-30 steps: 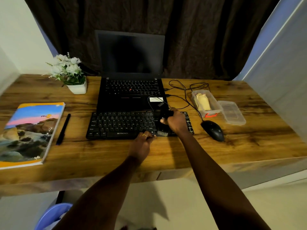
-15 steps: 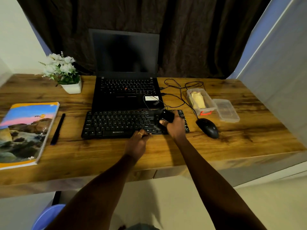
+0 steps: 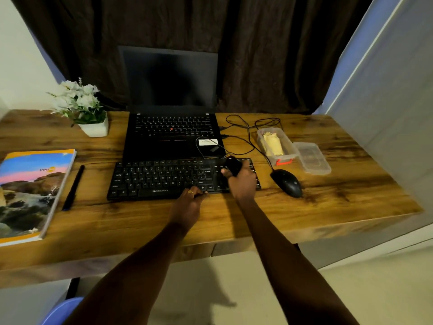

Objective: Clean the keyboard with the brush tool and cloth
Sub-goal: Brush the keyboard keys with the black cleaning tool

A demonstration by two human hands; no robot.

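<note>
Brushing stage at right end of black corded keyboard; cloth stage judged not begun.
Right hand grips small black brush tool over the right-hand keys, frame centre; left hand holds the front edge with curled fingers. Folded yellow cloth lies in clear plastic box, right of centre, so wiping is left to do. Black mouse sits just right of the keyboard, black laptop at its rear edge; leftward keys offer open sweeping room.
</note>
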